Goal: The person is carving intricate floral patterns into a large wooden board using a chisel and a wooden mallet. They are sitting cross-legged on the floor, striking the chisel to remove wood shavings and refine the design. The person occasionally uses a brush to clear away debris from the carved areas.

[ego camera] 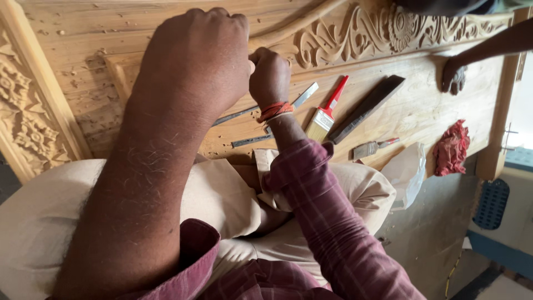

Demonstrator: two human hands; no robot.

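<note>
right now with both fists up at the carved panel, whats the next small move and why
Probably a short, light push along the groove: the left hand and right hand are closed together against the wooden panel, and what they grip is hidden. Chips lie around.

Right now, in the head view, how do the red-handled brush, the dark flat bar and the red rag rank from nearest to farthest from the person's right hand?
1. Red-handled brush: just right of the right hand, lying on the wooden panel.
2. Dark flat bar: farther right, beside the brush.
3. Red rag: farthest, near the panel's right end.
</note>
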